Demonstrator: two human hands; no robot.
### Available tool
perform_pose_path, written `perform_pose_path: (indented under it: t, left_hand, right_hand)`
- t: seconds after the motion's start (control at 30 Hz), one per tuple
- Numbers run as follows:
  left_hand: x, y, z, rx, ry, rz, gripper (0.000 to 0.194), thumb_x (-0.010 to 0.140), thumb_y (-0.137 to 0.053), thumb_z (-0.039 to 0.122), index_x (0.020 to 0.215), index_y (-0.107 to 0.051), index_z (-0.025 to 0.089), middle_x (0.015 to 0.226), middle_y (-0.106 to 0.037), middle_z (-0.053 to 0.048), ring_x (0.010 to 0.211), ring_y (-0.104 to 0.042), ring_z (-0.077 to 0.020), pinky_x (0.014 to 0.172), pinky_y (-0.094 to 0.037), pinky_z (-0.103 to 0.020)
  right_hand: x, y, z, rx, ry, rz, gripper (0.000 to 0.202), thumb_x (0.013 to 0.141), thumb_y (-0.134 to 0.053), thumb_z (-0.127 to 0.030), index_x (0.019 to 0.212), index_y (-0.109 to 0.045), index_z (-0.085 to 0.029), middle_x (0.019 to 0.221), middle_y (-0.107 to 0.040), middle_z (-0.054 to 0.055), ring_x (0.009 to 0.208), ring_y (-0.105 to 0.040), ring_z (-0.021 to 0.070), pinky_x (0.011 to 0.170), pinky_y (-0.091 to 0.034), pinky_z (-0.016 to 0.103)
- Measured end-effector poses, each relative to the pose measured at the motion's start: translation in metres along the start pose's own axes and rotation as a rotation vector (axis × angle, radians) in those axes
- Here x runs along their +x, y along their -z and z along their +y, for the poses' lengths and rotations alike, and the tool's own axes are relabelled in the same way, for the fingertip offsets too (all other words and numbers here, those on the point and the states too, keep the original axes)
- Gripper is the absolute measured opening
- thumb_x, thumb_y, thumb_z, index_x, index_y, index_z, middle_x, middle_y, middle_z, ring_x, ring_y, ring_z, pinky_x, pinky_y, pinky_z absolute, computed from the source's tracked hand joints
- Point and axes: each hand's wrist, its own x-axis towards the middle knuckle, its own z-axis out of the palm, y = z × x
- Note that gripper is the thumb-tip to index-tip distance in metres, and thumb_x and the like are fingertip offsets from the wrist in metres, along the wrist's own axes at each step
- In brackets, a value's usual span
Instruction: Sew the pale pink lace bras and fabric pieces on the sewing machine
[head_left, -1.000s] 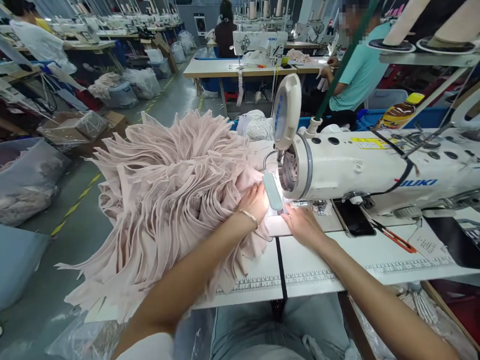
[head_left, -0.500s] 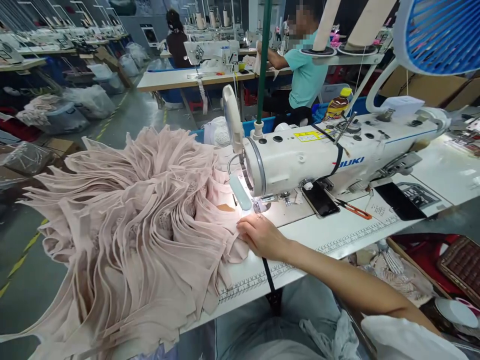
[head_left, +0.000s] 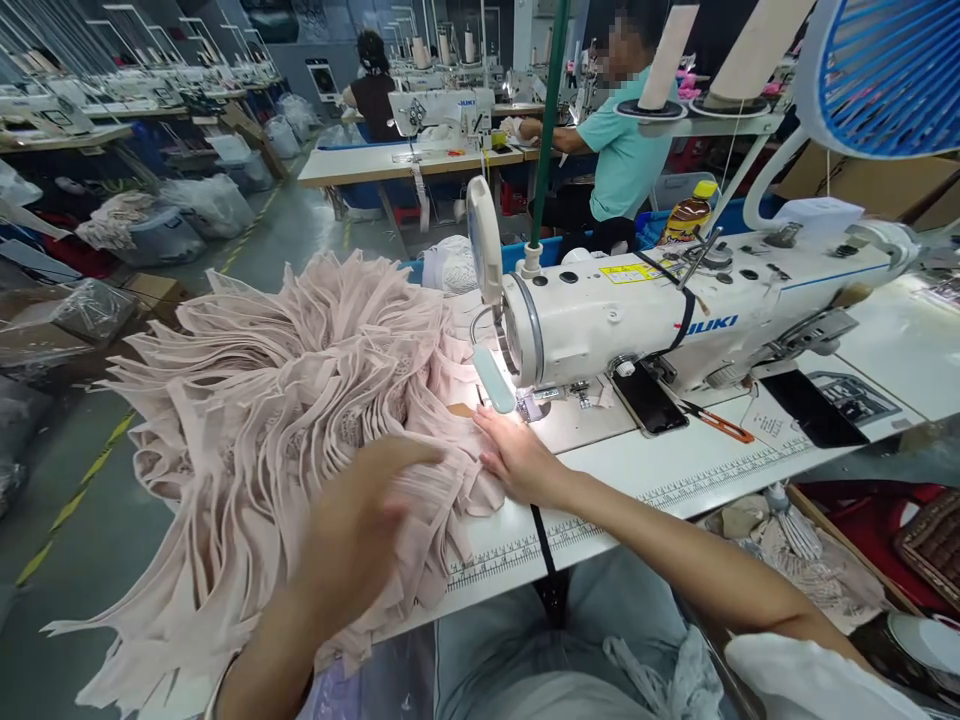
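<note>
My right hand (head_left: 523, 462) lies on the edge of a pale pink fabric piece beside the sewing machine's needle area, fingers stretched out and thumb apart. My left hand (head_left: 356, 515), smeared by motion, is over the big heap of pale pink garment pieces (head_left: 247, 440); its finger state and any contact with the cloth are unclear. A white sewing machine (head_left: 600, 318) stands just beyond my right hand, its lamp lighting the cloth. A small brown patch (head_left: 460, 410) shows next to my right fingertips.
On the machine table (head_left: 600, 480) lie a phone (head_left: 651, 398), orange-handled snips (head_left: 720, 422) and a dark flat object (head_left: 814, 408). Thread cones (head_left: 667, 60) and a blue fan (head_left: 885, 75) stand above. Two people sit at machines beyond. Fabric fills a box (head_left: 799, 555) at lower right.
My left hand has come into view from below, over the heap. My right fingers have straightened and reach slightly farther over the cloth. The whole view has shifted a little.
</note>
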Motion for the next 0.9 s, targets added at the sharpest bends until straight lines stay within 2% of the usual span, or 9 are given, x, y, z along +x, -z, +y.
perform_pose_path:
  t: [0.07,0.17,0.23,0.37,0.47,0.57,0.67,0.73,0.9]
  left_hand:
    - [0.005,-0.021,-0.001,0.136,-0.076,-0.064,0.036,0.104,-0.043,0.036,0.129,-0.063,0.019,0.127,-0.066,-0.014,0.125,-0.057,-0.0298,0.111,-0.042,-0.052]
    - [0.007,-0.043,0.001,0.390,-0.162,-0.166,0.030,0.101,-0.050,0.033,0.117,-0.065,0.013,0.112,-0.068,-0.017,0.113,-0.061,-0.0318,0.105,-0.043,-0.052]
    - [0.006,-0.045,0.004,0.416,-0.201,-0.204,0.023,0.098,-0.058,0.036,0.103,-0.065,0.015,0.097,-0.067,-0.012,0.100,-0.062,-0.0298,0.098,-0.045,-0.050]
    - [0.007,-0.034,0.005,0.360,-0.238,-0.226,0.019,0.094,-0.066,0.035,0.090,-0.061,0.018,0.090,-0.063,-0.007,0.092,-0.060,-0.0274,0.090,-0.045,-0.046]
    - [0.010,-0.039,0.000,0.289,-0.252,-0.237,0.012,0.094,-0.064,0.028,0.088,-0.060,0.019,0.100,-0.065,-0.008,0.099,-0.060,-0.0276,0.091,-0.047,-0.044]
    - [0.009,-0.055,-0.006,0.217,-0.263,-0.154,0.008,0.097,-0.055,0.022,0.098,-0.060,0.017,0.119,-0.064,-0.013,0.114,-0.058,-0.0297,0.095,-0.048,-0.044]
    - [0.008,-0.068,-0.010,0.171,-0.213,-0.066,0.029,0.100,-0.048,0.021,0.128,-0.052,0.013,0.130,-0.060,-0.016,0.113,-0.061,-0.0278,0.092,-0.051,-0.041]
    - [0.008,-0.073,-0.010,0.172,-0.180,-0.100,0.037,0.099,-0.049,0.017,0.136,-0.046,0.013,0.116,-0.066,-0.012,0.100,-0.064,-0.0257,0.084,-0.053,-0.038]
    - [0.013,-0.065,-0.011,0.190,-0.185,-0.197,0.013,0.093,-0.053,0.009,0.092,-0.062,0.018,0.092,-0.064,-0.007,0.091,-0.060,-0.0250,0.081,-0.049,-0.037]
  right_hand:
    - [0.006,-0.001,-0.005,-0.056,-0.043,-0.047,0.051,0.095,-0.056,-0.025,0.143,-0.043,-0.016,0.133,-0.058,0.017,0.119,-0.054,0.0295,0.096,-0.043,0.046]
    - [0.007,0.002,-0.007,-0.152,-0.115,-0.102,0.025,0.089,-0.066,-0.025,0.111,-0.061,-0.016,0.103,-0.062,0.010,0.096,-0.056,0.0253,0.087,-0.040,0.040]
    - [0.003,0.007,-0.004,-0.164,-0.122,-0.122,0.015,0.086,-0.072,-0.028,0.091,-0.062,-0.018,0.091,-0.058,0.005,0.088,-0.052,0.0224,0.081,-0.037,0.036]
    - [-0.011,0.015,0.003,-0.102,-0.085,-0.069,0.026,0.079,-0.076,-0.019,0.070,-0.051,-0.019,0.085,-0.052,0.003,0.086,-0.047,0.0197,0.074,-0.034,0.030]
    - [-0.024,0.021,0.005,0.086,-0.095,-0.031,0.030,0.074,-0.067,-0.006,0.067,-0.042,-0.021,0.079,-0.049,-0.001,0.079,-0.047,0.0166,0.071,-0.034,0.028]
    - [-0.035,0.026,0.004,0.349,-0.220,-0.021,0.026,0.077,-0.063,-0.011,0.072,-0.041,-0.023,0.071,-0.047,-0.006,0.068,-0.045,0.0136,0.064,-0.033,0.025]
    - [-0.041,0.029,0.003,0.530,-0.354,-0.003,0.026,0.079,-0.068,-0.025,0.078,-0.043,-0.024,0.066,-0.046,-0.009,0.062,-0.042,0.0122,0.060,-0.031,0.024]
    - [-0.043,0.028,0.002,0.559,-0.373,-0.002,0.029,0.077,-0.071,-0.027,0.073,-0.042,-0.023,0.063,-0.043,-0.009,0.061,-0.039,0.0114,0.059,-0.029,0.024]
    - [-0.044,0.031,0.004,0.559,-0.397,-0.035,0.031,0.076,-0.069,-0.032,0.062,-0.043,-0.022,0.060,-0.038,-0.008,0.060,-0.034,0.0106,0.058,-0.026,0.025]
